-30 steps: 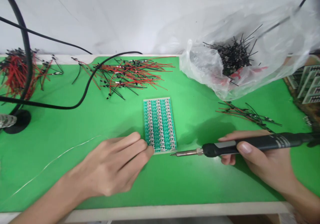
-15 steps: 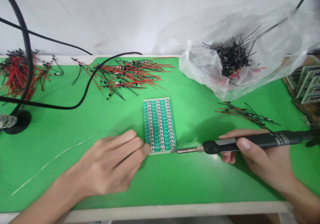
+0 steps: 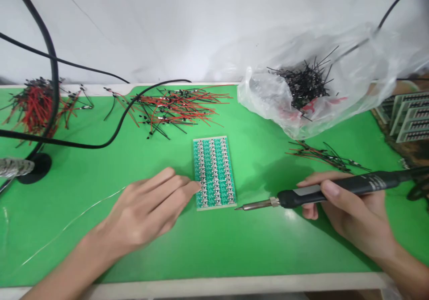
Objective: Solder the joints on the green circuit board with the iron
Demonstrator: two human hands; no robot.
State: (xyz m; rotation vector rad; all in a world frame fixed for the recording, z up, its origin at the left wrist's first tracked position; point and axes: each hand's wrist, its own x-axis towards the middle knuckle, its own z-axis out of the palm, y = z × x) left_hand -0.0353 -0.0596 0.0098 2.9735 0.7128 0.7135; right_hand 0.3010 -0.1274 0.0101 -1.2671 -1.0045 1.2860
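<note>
A green circuit board (image 3: 208, 175) with three columns of small silvery parts lies flat on the green mat. At its left edge my left hand (image 3: 154, 202) is closed in a pinch on thin solder wire (image 3: 75, 219); one end reaches over the board, the rest trails left across the mat. My right hand (image 3: 348, 202) is wrapped round the black handle of a soldering iron (image 3: 301, 196). The iron's tip points left and sits just off the board's lower right corner, apart from it.
Red and black wired parts (image 3: 181, 106) lie behind the board, with a red pile (image 3: 36, 106) far left and a few (image 3: 328, 156) at right. A plastic bag (image 3: 264, 97) holds black pieces. Black cables (image 3: 115, 130) cross the left; boards (image 3: 414, 117) stand at right.
My left hand has shifted slightly up along the board's left edge, and the solder end now lies higher over the board. The iron's tip has come away from the board's lower right corner.
</note>
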